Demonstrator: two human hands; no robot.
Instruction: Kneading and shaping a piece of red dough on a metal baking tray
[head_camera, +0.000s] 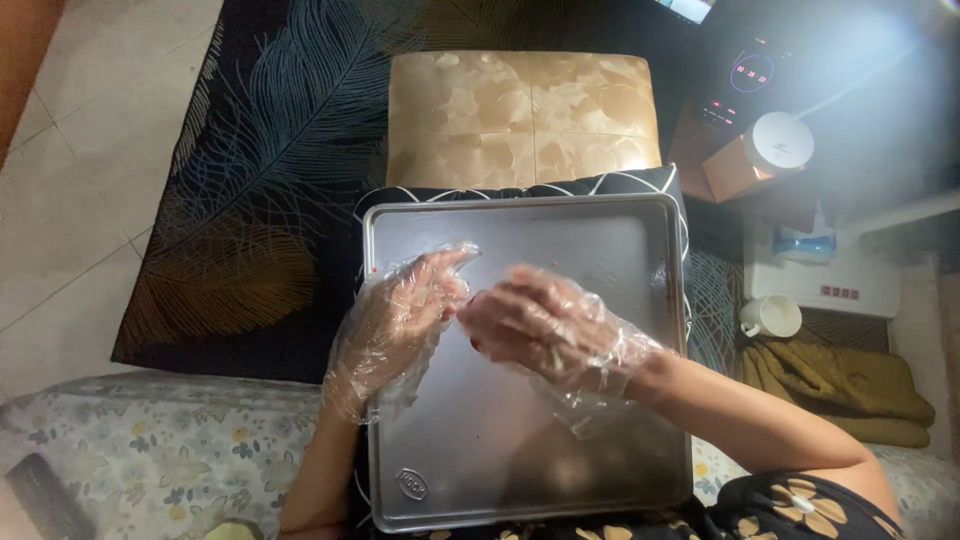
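A bare metal baking tray (600, 240) rests on a dark cushion on my lap. Both my hands hover over its middle, each inside a loose clear plastic glove. My left hand (395, 320) has its fingers stretched toward the right. My right hand (545, 325) meets it fingertip to fingertip, pinching at the left glove's fingertips. Something small and red shows between the fingers, too small to tell what it is.
A tan padded stool (520, 115) stands beyond the tray on a dark feather-patterned rug (250, 180). At the right are a white mug (772, 315), a white round-lidded container (780, 145), an olive cloth (850, 385) and a lit device (750, 70). I sit on a floral sofa (150, 440).
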